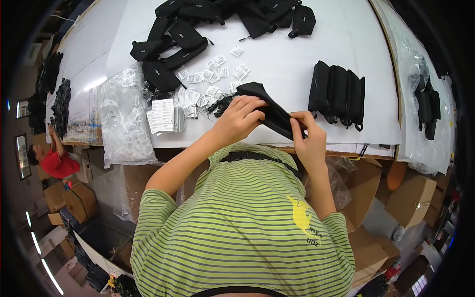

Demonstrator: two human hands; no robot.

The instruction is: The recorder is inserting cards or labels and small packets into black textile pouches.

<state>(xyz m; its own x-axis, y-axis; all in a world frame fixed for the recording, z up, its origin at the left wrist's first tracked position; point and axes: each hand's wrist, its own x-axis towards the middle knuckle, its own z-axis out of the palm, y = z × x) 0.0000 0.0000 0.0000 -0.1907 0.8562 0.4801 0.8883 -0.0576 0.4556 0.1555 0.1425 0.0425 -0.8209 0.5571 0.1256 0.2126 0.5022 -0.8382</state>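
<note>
A black fabric pouch [278, 118] is held above the table's near edge, slanting down to the right. My left hand [238, 116] is closed on its upper left part, the fingers curled over toward the opening. At the lower right end, my right hand [309, 132] pinches the fabric between thumb and fingers. Beside my left hand lie a small tangle of black cords [217, 106] and a stack of printed white cards [163, 115]. Small white sachets [213, 74] are scattered just beyond.
Black pouches are heaped [188, 37] at the far side of the white table [346, 44]. Several more stand in a row [336, 94] on the right. A clear bag of sachets [126, 119] hangs over the near edge. Cardboard boxes [366, 252] stand below. Another person [57, 161] works at far left.
</note>
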